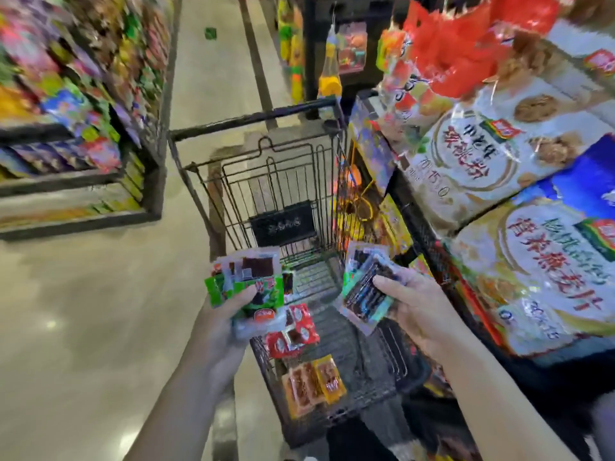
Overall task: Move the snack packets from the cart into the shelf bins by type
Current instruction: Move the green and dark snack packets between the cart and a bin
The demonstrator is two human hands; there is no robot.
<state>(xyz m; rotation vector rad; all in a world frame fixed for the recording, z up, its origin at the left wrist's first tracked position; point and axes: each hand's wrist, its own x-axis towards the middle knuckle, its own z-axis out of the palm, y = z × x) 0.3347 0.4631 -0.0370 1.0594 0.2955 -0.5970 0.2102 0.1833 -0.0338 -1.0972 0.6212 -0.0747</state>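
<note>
Above cart point(253, 119), left grip point(228, 322), right grip point(416, 307) round packets point(258, 277).

I am looking at a shiny, pale floor point(83, 311) that is stretching away down the aisle. A small green mark point(210, 33) is sitting on it far off. On my right, a big white bag point(482, 161) with nut pictures is lying just beside another big bag point(539, 277) with a blue corner. Red bags point(466, 44) are sticking out above them. Further back, a yellow thing in a net point(329, 78) is hanging beside a pink pack point(352, 48). Everything is looking a bit blurry.
</note>
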